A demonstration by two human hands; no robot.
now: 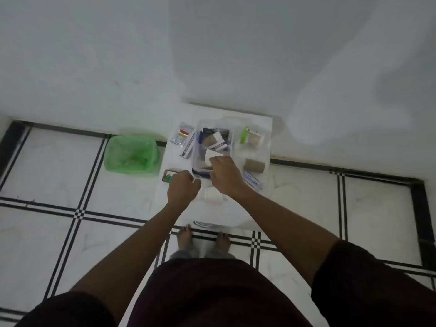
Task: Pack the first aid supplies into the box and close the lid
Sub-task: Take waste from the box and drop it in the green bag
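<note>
A clear plastic box (195,147) stands open on a small white table (264,123), with several packets and a tan roll inside. My right hand (225,175) reaches over the box's near edge, its fingers pinched on a white packet (210,156) held above the contents. My left hand (182,188) is curled by the box's near left corner; whether it holds anything is unclear. Around the box lie a red-striped sachet (182,135), a long carton (187,148), a green-ended bandage pack (251,135), a tan bandage roll (254,165), a blue-printed packet (252,180), a small green-and-brown pack (168,177) and a white gauze roll (212,195).
A green bin (131,153) with a green liner stands on the tiled floor left of the table. The white wall is just behind the table. My bare feet (203,239) are at the table's near edge.
</note>
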